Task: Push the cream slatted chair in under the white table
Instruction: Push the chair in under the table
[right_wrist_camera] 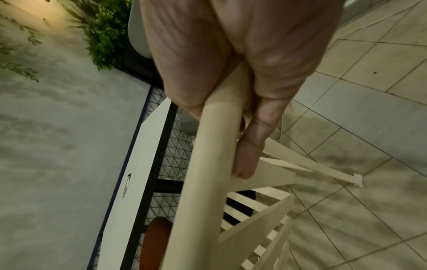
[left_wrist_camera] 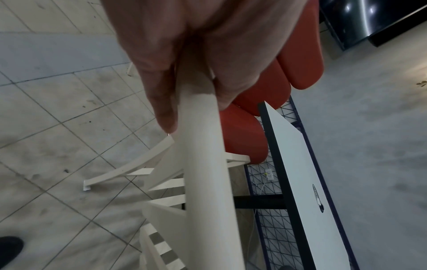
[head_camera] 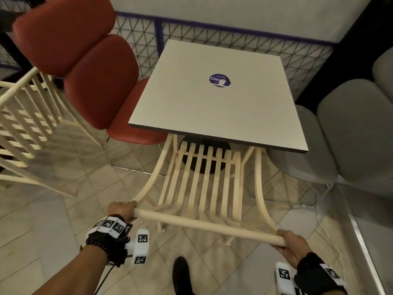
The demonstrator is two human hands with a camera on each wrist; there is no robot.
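Observation:
The cream slatted chair (head_camera: 204, 184) stands in front of me, its seat front tucked under the near edge of the white table (head_camera: 212, 99). Its round top rail (head_camera: 208, 225) runs across the low middle of the head view. My left hand (head_camera: 121, 208) grips the rail's left end, fingers curled over it. My right hand (head_camera: 290, 241) grips the right end the same way. The left wrist view shows the rail (left_wrist_camera: 203, 164) in my left hand (left_wrist_camera: 184, 69), the right wrist view the rail (right_wrist_camera: 208, 164) in my right hand (right_wrist_camera: 231, 82). The table (left_wrist_camera: 307, 182) carries a round dark sticker (head_camera: 219, 80).
A red padded chair (head_camera: 89, 67) stands at the table's left, a grey padded chair (head_camera: 344, 133) at its right. Another cream slatted chair (head_camera: 27, 124) sits at far left. A wire-mesh fence (head_camera: 234, 41) runs behind the table. My dark shoe (head_camera: 180, 273) is on the tiled floor.

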